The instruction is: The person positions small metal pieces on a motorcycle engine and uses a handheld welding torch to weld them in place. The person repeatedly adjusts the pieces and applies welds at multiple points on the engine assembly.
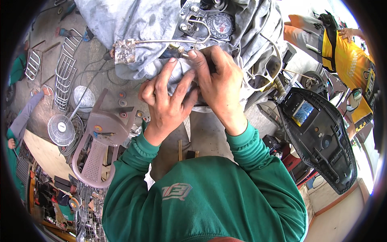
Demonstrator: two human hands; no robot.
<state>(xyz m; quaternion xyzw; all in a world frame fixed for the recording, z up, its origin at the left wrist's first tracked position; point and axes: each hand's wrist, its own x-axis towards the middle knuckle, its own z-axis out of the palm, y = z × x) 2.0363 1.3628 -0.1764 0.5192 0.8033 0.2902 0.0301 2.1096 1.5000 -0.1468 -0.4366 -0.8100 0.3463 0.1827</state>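
Observation:
Both my hands work over a grey cloth [133, 20] draped across what looks like a motorcycle. My left hand [169, 94] rests on the cloth, fingers spread, one fingertip near a brass-coloured bolt head [181, 49]. Beside it, my right hand [221, 82] has its fingers curled, with the thumb tip against a small metal piece [185, 55]; what lies under the palm is hidden. Just beyond my fingers, a bent metal rod [165, 41] runs from a rough silvery block [125, 51] toward a bolted metal bracket [188, 18]. A round patterned disc [220, 25] sits to its right.
A pink-brown plastic chair [82, 167] holding small tools and a white fan [61, 130] stand at left, with metal racks [64, 78] beyond. An upturned black motorcycle seat [322, 139] is at right. One person in yellow [342, 56] stands far right; another's green sleeve [18, 157] shows left.

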